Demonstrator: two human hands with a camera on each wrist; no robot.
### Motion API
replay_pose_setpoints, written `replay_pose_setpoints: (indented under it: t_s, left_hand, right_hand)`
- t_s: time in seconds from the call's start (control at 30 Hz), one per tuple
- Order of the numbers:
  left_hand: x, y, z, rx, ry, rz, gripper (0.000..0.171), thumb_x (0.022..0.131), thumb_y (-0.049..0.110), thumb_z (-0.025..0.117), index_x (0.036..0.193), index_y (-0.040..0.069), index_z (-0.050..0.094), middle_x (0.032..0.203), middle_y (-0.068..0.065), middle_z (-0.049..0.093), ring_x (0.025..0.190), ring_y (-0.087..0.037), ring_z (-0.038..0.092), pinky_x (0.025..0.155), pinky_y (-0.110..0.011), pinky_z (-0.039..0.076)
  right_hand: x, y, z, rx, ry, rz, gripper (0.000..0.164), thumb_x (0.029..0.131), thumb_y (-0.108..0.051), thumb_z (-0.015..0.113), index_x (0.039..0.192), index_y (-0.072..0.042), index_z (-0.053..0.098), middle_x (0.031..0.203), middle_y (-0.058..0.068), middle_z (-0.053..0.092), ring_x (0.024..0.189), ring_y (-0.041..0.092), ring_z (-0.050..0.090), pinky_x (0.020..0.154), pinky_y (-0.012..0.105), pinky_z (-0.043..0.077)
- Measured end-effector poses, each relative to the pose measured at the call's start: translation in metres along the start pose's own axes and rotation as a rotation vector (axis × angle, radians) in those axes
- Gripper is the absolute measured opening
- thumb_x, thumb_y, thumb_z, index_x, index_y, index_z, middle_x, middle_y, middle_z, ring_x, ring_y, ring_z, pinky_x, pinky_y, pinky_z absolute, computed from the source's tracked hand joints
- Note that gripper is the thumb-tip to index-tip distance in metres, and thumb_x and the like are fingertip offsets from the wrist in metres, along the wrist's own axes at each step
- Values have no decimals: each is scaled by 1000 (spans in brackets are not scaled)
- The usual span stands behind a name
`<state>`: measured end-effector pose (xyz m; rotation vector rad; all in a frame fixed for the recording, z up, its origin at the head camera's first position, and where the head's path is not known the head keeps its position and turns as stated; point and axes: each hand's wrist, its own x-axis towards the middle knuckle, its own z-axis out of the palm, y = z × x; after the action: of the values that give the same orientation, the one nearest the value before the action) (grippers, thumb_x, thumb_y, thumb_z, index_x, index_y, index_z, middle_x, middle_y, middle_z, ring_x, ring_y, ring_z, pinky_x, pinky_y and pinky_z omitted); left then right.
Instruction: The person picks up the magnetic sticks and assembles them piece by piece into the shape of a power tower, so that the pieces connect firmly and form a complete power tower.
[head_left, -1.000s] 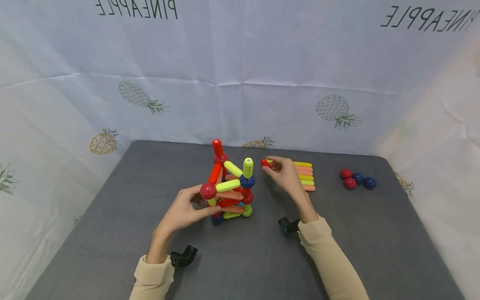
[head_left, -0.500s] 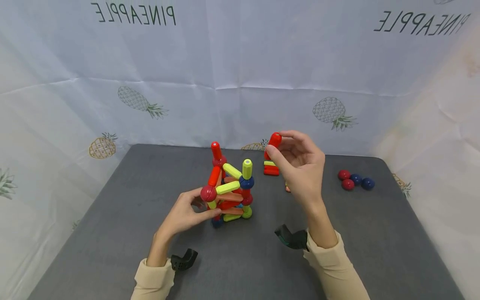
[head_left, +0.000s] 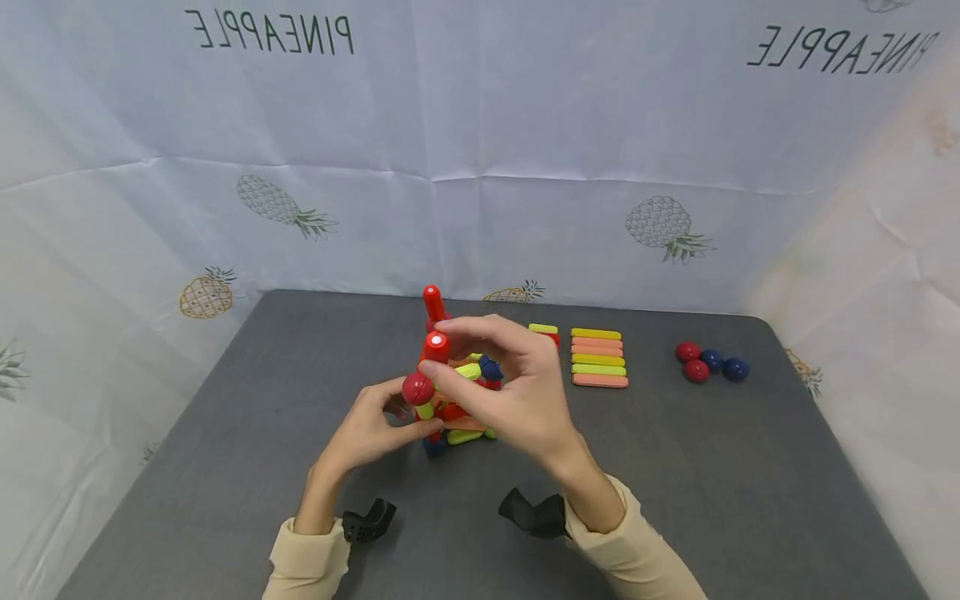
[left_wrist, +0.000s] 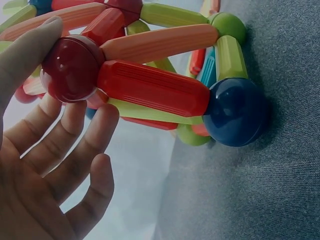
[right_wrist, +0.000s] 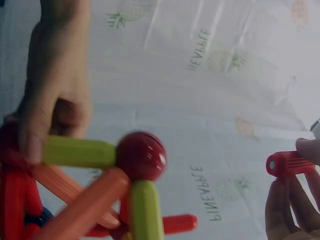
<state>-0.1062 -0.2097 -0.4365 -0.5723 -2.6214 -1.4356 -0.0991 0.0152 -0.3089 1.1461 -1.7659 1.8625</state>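
Note:
A frame of magnetic rods and balls (head_left: 465,436) stands on the grey table. My left hand (head_left: 375,425) steadies it from the left. In the left wrist view, the thumb and fingertips pinch a dark red ball (left_wrist: 70,67) of the frame; a blue ball (left_wrist: 237,112) rests on the table at its foot. My right hand (head_left: 517,392) pinches a short red rod (head_left: 436,347) between thumb and fingers, above the frame's top red ball (head_left: 417,388). A gap shows between this rod and that ball (right_wrist: 141,156) in the right wrist view. The right hand hides part of the frame.
To the right lies a row of yellow, green and orange rods (head_left: 597,358). Shorter green and red rods (head_left: 543,330) are partly hidden behind the right hand. Several red and blue balls (head_left: 712,360) lie farther right. A pineapple-print cloth (head_left: 480,167) hangs behind the table (head_left: 697,467).
The right hand has lifted the red rod off the table near the rod row and carried it left, over the frame. The left hand keeps its place on the frame.

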Motion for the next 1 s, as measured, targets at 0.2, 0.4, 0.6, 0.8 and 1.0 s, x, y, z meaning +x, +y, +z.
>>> replay_pose_setpoints:
  t_s: [0.2,0.4,0.6,0.8,1.0]
  left_hand:
    - [0,0,0,10,5,11,34,83,24,86,113,23,70,95,8,72,82,-5,64,76,-30,58]
    - [1,1,0,25,7,2,34,82,25,87,111,24,70,92,9,72,81,-7,65,76,-30,58]
    - [1,2,0,24,3,-10,34,82,25,87,111,23,71,93,8,73,83,-15,67,76,-31,58]
    - [0,1,1,24,5,-27,31,82,27,87,109,24,71,91,9,72,82,-9,65,76,-31,58]
    - [-1,1,0,23,7,-20,33,83,26,86,111,23,70,93,8,72,83,-9,66,77,-32,58]
  right_hand:
    - [-7,15,16,-50,-79,75,26,84,0,80,109,-2,74,96,13,76,85,16,74,74,40,63]
    - [-10,27,20,-100,-91,135,25,85,-4,80,110,-4,75,93,10,76,84,13,75,74,31,63]
    - [-11,34,22,-133,-116,179,22,87,-5,79,108,-5,74,93,9,76,82,12,73,81,27,62]
    - [-12,38,23,-130,-132,201,20,88,-6,78,107,-6,73,90,8,75,80,10,72,80,27,62]
    - [-11,38,25,-145,-137,238,22,88,-8,79,109,-7,73,92,7,76,81,8,73,79,26,62]
